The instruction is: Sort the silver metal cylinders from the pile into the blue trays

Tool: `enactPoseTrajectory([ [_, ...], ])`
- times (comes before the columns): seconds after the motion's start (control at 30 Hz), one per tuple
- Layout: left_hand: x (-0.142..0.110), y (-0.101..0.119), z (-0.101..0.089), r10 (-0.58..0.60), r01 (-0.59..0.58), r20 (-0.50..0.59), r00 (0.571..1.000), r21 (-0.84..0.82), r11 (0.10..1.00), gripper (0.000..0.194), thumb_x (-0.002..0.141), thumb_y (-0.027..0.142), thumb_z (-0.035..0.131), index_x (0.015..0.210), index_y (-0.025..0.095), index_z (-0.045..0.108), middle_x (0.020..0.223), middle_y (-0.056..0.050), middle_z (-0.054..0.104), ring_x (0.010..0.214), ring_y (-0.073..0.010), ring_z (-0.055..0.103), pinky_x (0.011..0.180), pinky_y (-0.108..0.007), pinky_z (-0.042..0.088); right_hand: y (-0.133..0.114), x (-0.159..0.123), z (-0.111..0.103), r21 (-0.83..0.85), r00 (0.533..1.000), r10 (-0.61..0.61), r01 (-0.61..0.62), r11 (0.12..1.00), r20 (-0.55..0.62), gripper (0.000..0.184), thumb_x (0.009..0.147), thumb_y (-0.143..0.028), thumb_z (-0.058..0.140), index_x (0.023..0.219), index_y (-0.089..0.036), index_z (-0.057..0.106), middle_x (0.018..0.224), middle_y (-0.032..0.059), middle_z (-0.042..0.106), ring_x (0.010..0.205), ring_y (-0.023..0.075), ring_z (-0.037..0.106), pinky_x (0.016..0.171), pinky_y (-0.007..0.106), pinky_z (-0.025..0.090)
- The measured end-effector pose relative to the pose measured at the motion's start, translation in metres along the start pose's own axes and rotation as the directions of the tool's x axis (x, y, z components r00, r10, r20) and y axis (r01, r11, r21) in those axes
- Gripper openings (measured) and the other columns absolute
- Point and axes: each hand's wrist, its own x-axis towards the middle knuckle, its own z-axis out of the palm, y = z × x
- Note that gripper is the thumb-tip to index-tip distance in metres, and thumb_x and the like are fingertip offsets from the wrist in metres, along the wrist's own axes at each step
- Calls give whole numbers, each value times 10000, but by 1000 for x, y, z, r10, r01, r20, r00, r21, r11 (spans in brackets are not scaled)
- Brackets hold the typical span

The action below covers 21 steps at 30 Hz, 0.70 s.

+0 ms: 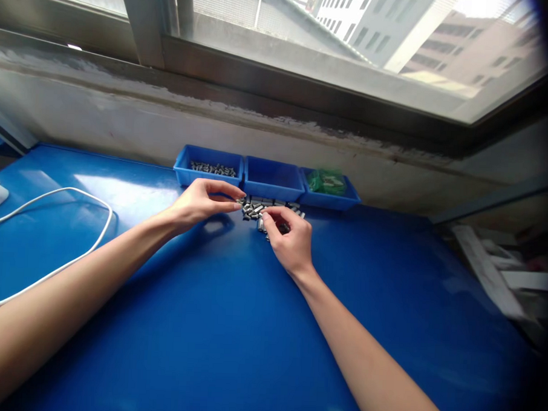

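Observation:
A pile of small silvery metal cylinders (254, 211) lies on the blue table in front of three joined bins. At the pile's left edge my left hand (204, 202) has thumb and index finger pinched on a small metal part (241, 200); its exact kind is too small to tell. My right hand (293, 236) reaches over the pile's right side with fingers curled and thumb and index fingertips together. Whatever sits between those fingertips is too small to make out. The right hand's fingers cover some of the cylinders.
The left blue bin (181, 167) has many small metal pieces. Beside it are the middle bin (275, 187) and the right bin (331, 201), which holds a green plastic bag (325, 180). A white cable (103, 228) loops at left. Behind the table are a wall and window.

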Motion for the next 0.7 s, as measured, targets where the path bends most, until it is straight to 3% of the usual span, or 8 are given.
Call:
enactPoseTrajectory([
  [0.1, -2, 2, 3, 7, -11, 104, 995, 31, 999, 451, 689, 421, 893, 1064, 188, 803, 1090, -108, 788, 1031, -295, 743, 963, -418, 586, 1, 0, 0, 3, 1000, 4, -4, 1000, 4, 149, 899, -306, 658, 919, -207, 769, 870, 33, 780, 711, 170, 685, 680, 285, 522],
  [0.17, -3, 4, 6, 45, -48, 104, 994, 26, 998, 447, 709, 447, 878, 1062, 183, 804, 1088, -108, 791, 1050, -293, 740, 989, -416, 578, 2, 0, 0, 5, 1000, 4, -4, 1000, 5, 151, 899, -307, 659, 921, -207, 770, 867, 34, 779, 710, 171, 685, 682, 285, 523],
  [0.27, -1, 9, 4, 139, -139, -78, 987, 6, 990, 451, 698, 475, 885, 1010, 159, 805, 1049, -110, 797, 1033, -296, 743, 992, -415, 581, 3, 0, 0, 2, 1000, 3, -3, 1000, 3, 149, 897, -303, 661, 913, -202, 769, 858, 35, 778, 702, 168, 681, 683, 282, 524],
  [0.33, 2, 10, -2, 210, -215, -249, 946, 6, 977, 438, 710, 479, 881, 997, 158, 801, 1024, -106, 798, 1019, -291, 746, 997, -422, 582, 3, 0, 1, 1, 1000, -1, 1, 1000, 1, 147, 895, -299, 662, 904, -198, 768, 852, 36, 777, 695, 165, 677, 678, 279, 522],
  [0.43, 8, 7, -15, 224, -249, -444, 868, 2, 969, 411, 725, 492, 867, 985, 182, 795, 970, -91, 801, 997, -282, 754, 990, -437, 596, 3, 0, 1, 11, 1000, -5, 5, 1000, -1, 146, 891, -294, 664, 899, -193, 770, 844, 36, 776, 694, 163, 678, 670, 275, 520],
  [0.53, 13, 3, -23, 227, -250, -501, 835, 23, 968, 428, 722, 466, 869, 1021, 168, 794, 1008, -103, 801, 1008, -291, 758, 993, -449, 600, 4, 0, 1, 15, 1000, -8, 8, 1000, -2, 147, 890, -296, 668, 901, -193, 771, 842, 36, 776, 698, 165, 681, 671, 277, 520],
  [0.7, 9, 6, -18, 304, -229, -449, 840, 215, 949, 425, 797, 460, 799, 1105, 168, 792, 1057, -99, 800, 1039, -307, 753, 974, -440, 603, 3, 0, 1, 17, 1000, -14, 14, 1000, -4, 137, 889, -290, 670, 893, -194, 768, 833, 32, 773, 688, 161, 673, 658, 276, 511],
])
